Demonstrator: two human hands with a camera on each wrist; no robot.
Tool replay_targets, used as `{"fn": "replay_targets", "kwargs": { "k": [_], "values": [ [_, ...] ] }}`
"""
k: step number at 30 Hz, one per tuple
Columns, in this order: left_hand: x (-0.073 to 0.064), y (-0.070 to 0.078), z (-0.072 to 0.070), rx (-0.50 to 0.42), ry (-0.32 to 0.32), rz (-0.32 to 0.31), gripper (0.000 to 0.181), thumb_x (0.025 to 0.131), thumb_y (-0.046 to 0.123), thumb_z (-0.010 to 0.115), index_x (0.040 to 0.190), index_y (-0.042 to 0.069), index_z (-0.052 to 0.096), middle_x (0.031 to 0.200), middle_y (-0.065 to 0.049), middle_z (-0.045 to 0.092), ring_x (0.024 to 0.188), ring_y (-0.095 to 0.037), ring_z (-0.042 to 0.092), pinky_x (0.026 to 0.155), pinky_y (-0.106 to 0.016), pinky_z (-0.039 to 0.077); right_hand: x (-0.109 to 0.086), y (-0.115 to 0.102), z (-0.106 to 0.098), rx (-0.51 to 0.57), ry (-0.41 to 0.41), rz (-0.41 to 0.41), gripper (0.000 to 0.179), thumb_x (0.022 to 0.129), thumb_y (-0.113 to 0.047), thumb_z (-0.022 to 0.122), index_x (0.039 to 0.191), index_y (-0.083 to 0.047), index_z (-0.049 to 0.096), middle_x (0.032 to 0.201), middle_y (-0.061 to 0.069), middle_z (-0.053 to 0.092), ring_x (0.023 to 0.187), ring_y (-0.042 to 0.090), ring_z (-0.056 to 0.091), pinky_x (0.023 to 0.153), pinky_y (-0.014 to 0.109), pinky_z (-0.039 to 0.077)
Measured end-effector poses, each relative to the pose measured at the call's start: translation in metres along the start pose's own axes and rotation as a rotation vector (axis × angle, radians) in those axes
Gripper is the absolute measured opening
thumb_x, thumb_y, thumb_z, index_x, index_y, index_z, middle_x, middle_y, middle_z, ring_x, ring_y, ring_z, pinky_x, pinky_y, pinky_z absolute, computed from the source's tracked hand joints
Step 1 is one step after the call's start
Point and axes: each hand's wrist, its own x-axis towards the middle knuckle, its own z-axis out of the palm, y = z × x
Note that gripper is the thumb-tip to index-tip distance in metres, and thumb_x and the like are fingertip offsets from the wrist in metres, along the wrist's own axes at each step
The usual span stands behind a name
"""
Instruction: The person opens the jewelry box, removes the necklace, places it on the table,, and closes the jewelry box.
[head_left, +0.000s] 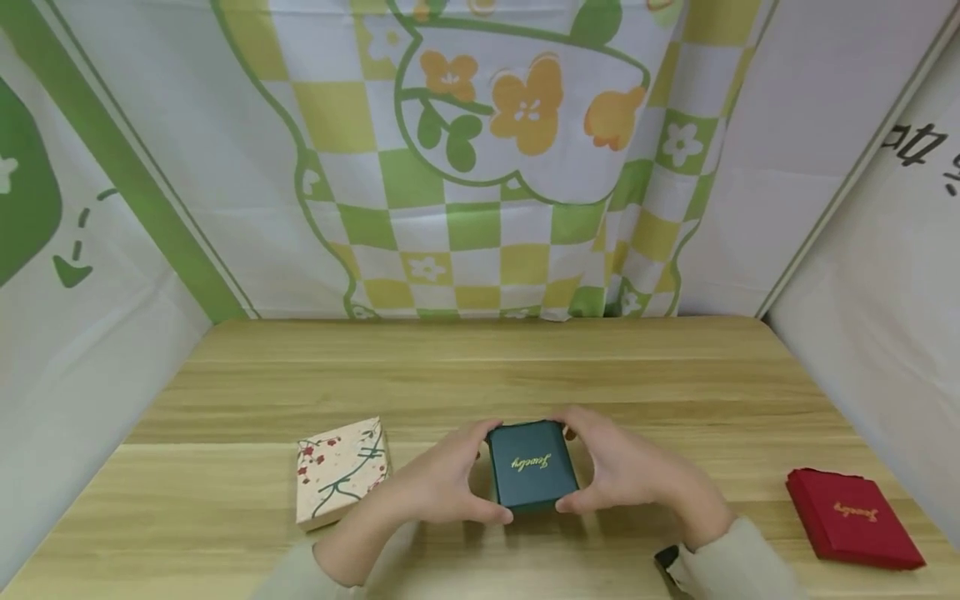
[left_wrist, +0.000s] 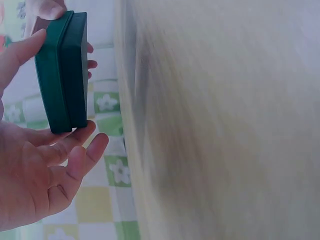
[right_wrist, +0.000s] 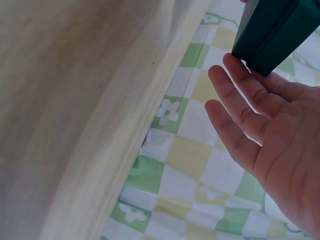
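A dark green jewelry box (head_left: 533,467) with gold lettering on its lid is held above the wooden table between both hands, its lid on. The left hand (head_left: 444,475) grips its left side, thumb at the near corner and forefinger at the far one. On the opposite side the right hand (head_left: 626,462) pinches it the same way. In the left wrist view the seam between the lid and base of the green box (left_wrist: 61,75) shows, with space between box and tabletop. The right wrist view has the right hand's lower fingers (right_wrist: 235,127) spread below the box.
A cream box with a red blossom pattern (head_left: 341,471) lies left of the left hand. At the far right is a red jewelry box (head_left: 855,517). The wooden table (head_left: 480,367) ends at a checked curtain (head_left: 495,250), with white fabric walls on both sides.
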Motion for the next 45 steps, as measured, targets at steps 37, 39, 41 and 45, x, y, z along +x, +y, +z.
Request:
{"fn": "replay_targets", "kwargs": {
  "k": [37, 39, 41, 45],
  "values": [
    [0.034, -0.021, -0.011, -0.346, 0.252, 0.017, 0.084, 0.080, 0.012, 0.082, 0.152, 0.017, 0.038, 0.149, -0.009, 0.048, 0.115, -0.033, 0.057, 0.087, -0.044, 0.052, 0.030, 0.000, -0.015, 0.114, 0.133, 0.024, 0.091, 0.078, -0.032, 0.084, 0.149, -0.006, 0.032, 0.134, 0.012, 0.044, 0.108, 0.023, 0.053, 0.088, 0.041, 0.052],
    [0.035, -0.021, -0.012, -0.340, 0.233, 0.021, 0.087, 0.081, 0.013, 0.082, 0.154, 0.016, 0.035, 0.151, -0.008, 0.046, 0.114, -0.030, 0.057, 0.091, -0.048, 0.050, 0.031, 0.000, -0.015, 0.126, 0.118, 0.015, 0.090, 0.079, -0.032, 0.083, 0.148, -0.006, 0.033, 0.134, 0.013, 0.044, 0.105, 0.023, 0.054, 0.084, 0.038, 0.054],
    [0.035, -0.022, -0.012, -0.339, 0.208, 0.025, 0.092, 0.080, 0.014, 0.083, 0.156, 0.016, 0.031, 0.153, -0.008, 0.044, 0.114, -0.029, 0.057, 0.095, -0.052, 0.047, 0.032, 0.000, -0.015, 0.142, 0.104, 0.007, 0.089, 0.079, -0.031, 0.083, 0.148, -0.006, 0.033, 0.136, 0.014, 0.043, 0.106, 0.024, 0.054, 0.080, 0.037, 0.056],
    [0.033, -0.023, -0.012, -0.330, 0.182, 0.025, 0.094, 0.079, 0.016, 0.084, 0.156, 0.020, 0.031, 0.153, -0.005, 0.044, 0.113, -0.026, 0.056, 0.099, -0.054, 0.044, 0.033, -0.001, -0.015, 0.163, 0.084, -0.014, 0.089, 0.078, -0.027, 0.084, 0.148, -0.007, 0.034, 0.137, 0.014, 0.043, 0.110, 0.026, 0.054, 0.080, 0.033, 0.056]
  ]
}}
